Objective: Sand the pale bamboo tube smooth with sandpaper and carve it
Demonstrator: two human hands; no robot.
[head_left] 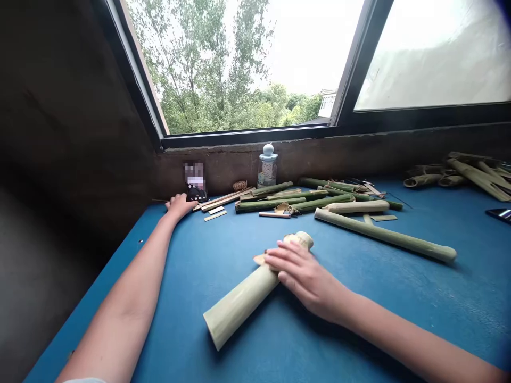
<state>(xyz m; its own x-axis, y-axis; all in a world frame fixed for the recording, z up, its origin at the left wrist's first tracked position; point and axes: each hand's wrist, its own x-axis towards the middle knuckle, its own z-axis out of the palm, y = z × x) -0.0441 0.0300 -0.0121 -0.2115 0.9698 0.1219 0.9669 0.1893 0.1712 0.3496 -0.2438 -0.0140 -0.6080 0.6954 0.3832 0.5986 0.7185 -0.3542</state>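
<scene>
A thick pale bamboo section (243,298) lies diagonally on the blue table (191,298) in front of me. My right hand (305,276) rests on its far half, fingers stretched flat over the stalk. My left arm reaches far across to the back left, where my left hand (179,205) touches the base of a phone (195,182) propped against the wall. Its fingers are curled under and mostly hidden.
A long pale bamboo pole (385,235) lies to the right. Several green bamboo pieces (295,198) and thin strips (215,213) crowd the back by the wall, beside a clear bottle (267,166). More bamboo (467,173) is piled at far right, near a dark phone (499,214).
</scene>
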